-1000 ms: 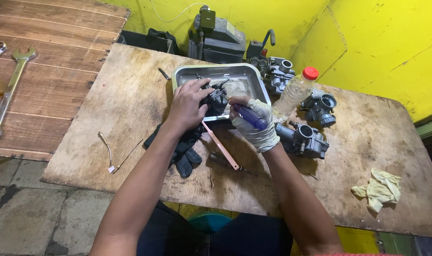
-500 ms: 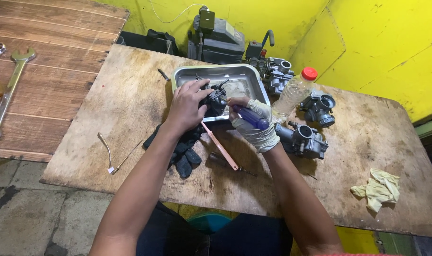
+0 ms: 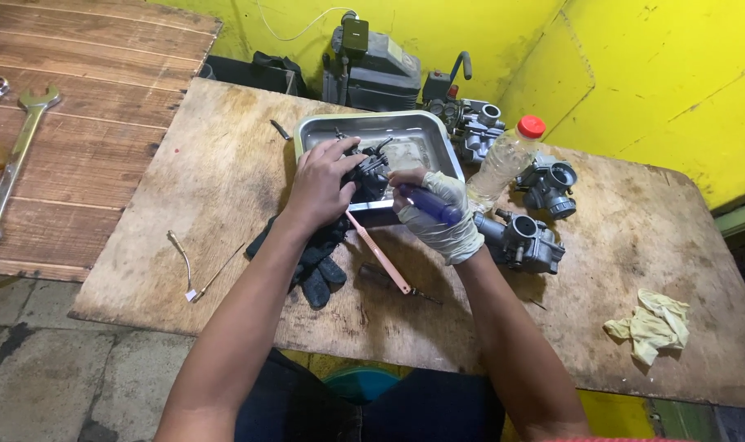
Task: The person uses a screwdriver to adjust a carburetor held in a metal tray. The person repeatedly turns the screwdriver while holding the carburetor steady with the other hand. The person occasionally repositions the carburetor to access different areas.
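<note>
The left hand [image 3: 321, 182], bare, has its fingers curled down over a dark carburetor [image 3: 367, 170], gripping it at the near edge of a metal tray [image 3: 421, 131]. The right hand [image 3: 438, 214], in a pale glove, is closed in a fist round the blue handle of a screwdriver [image 3: 428, 205], whose tip end points toward the carburetor; the tip itself is hidden between the two hands. The hands sit close together, almost touching.

Just below the left wrist lies a black glove [image 3: 313, 260], and from under the hands a thin pink stick [image 3: 379, 252] slants toward the near table edge. Just right of the gloved hand is a grey carburetor [image 3: 523, 241]; beyond it stand a clear bottle [image 3: 503, 162] with a red cap and another carburetor [image 3: 551, 185]. Well to the right of both hands, a crumpled yellow rag [image 3: 652, 326] lies on the wooden table [image 3: 217, 172]. Well to the left, a bent wire [image 3: 187, 268] lies on the table, and further off wrenches [image 3: 14, 164] rest on wooden planks.
</note>
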